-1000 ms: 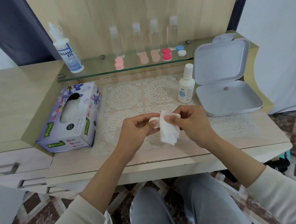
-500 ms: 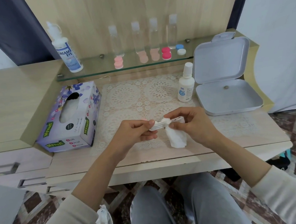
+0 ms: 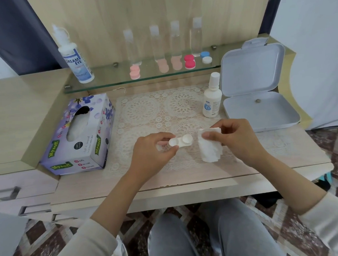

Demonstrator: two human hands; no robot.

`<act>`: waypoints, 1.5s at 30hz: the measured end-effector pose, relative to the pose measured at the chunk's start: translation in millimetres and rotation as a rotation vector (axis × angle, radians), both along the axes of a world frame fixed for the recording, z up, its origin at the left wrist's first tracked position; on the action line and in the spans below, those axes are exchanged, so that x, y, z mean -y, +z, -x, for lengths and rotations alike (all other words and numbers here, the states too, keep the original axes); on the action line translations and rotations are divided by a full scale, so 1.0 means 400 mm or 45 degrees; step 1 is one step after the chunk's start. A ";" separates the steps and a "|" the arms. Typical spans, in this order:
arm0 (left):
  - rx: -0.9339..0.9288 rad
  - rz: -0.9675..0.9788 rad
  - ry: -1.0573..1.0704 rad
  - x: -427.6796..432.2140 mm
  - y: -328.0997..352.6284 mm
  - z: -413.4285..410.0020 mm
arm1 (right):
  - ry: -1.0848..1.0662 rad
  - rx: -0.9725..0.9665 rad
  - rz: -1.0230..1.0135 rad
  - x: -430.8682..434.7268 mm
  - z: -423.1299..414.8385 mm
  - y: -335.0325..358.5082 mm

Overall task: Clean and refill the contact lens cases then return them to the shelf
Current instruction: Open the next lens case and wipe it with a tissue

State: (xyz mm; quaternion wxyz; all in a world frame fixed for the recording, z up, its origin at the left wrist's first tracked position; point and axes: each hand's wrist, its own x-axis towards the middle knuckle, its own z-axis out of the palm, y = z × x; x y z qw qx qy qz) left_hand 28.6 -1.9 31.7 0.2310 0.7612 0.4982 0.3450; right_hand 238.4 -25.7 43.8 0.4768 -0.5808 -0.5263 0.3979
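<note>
My left hand (image 3: 153,152) pinches the left end of a white contact lens case (image 3: 181,141) just above the lace mat; both of its wells face up without caps. To its right, my right hand (image 3: 235,136) holds a crumpled white tissue (image 3: 210,149), a small gap away from the case. A small white solution bottle (image 3: 211,100) stands at the mat's far right. On the glass shelf (image 3: 107,80) lie several lens cases: pink (image 3: 135,72), pale peach (image 3: 163,66), red-pink (image 3: 189,61), and blue-and-white (image 3: 206,57).
A tissue box (image 3: 80,136) sits left of the lace mat (image 3: 153,113). An open grey hinged box (image 3: 258,95) stands at the right. A large Dream Eye bottle (image 3: 75,58) and several clear bottles (image 3: 176,39) stand on the shelf. Drawers (image 3: 13,192) lie at the lower left.
The tissue was wrapped over the case between both hands; my right hand has drawn it off to the right, leaving the white case bare in my left hand.
</note>
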 end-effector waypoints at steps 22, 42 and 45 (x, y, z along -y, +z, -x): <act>-0.260 0.044 0.004 -0.036 -0.049 -0.009 | 0.020 0.038 0.056 0.037 0.009 0.020; 0.310 0.164 0.641 0.431 -0.054 0.490 | 0.671 0.197 -0.061 0.153 0.480 0.025; 0.324 0.275 0.816 0.529 -0.121 0.580 | 0.797 0.226 -0.008 0.184 0.600 -0.036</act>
